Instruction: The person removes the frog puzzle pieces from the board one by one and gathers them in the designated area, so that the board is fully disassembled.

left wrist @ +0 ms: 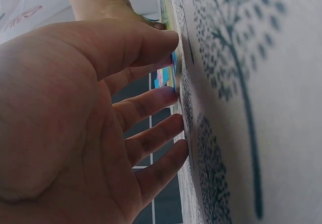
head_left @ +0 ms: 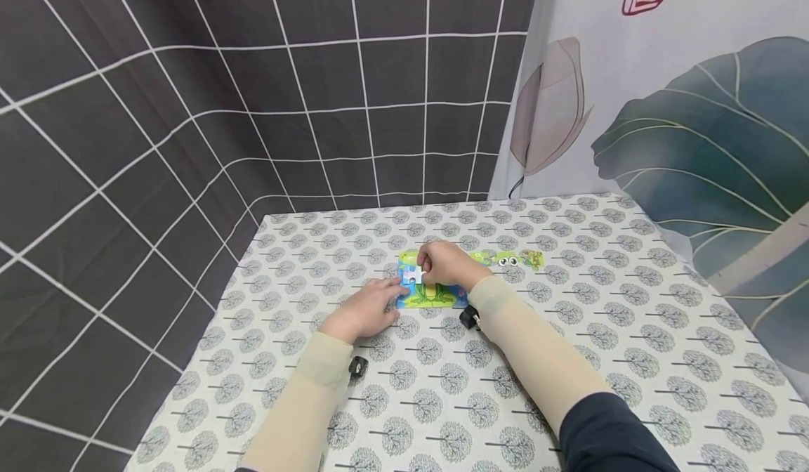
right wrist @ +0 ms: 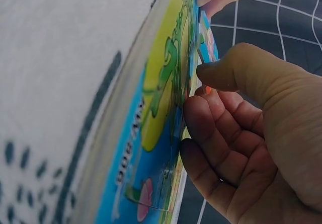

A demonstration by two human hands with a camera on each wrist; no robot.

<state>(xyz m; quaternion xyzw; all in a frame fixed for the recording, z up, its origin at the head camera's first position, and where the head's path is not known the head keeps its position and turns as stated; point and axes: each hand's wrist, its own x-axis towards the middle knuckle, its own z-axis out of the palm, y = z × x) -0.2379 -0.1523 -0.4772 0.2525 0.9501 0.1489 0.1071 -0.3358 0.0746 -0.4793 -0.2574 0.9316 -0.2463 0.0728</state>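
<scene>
A frog jigsaw puzzle [head_left: 436,296] in blue and yellow-green lies flat on the table. My right hand [head_left: 450,265] pinches a puzzle piece [head_left: 413,273] over the upper left of the frog picture. In the right wrist view the thumb [right wrist: 221,75] presses on that piece [right wrist: 210,43], which stands tilted to the board, while the other fingers curl close over the picture. My left hand [head_left: 368,308] rests at the puzzle's left edge, its fingertips at the board. Its fingers are spread and fairly straight in the left wrist view, reaching down to the tabletop.
Right of the board, beyond the right hand, lie yellow-green puzzle pieces [head_left: 521,258], one with two cartoon eyes. A tree-print cloth [head_left: 430,388] covers the table. A dark gridded curtain [head_left: 392,71] hangs behind and left, a pale leaf-print one [head_left: 632,71] at right.
</scene>
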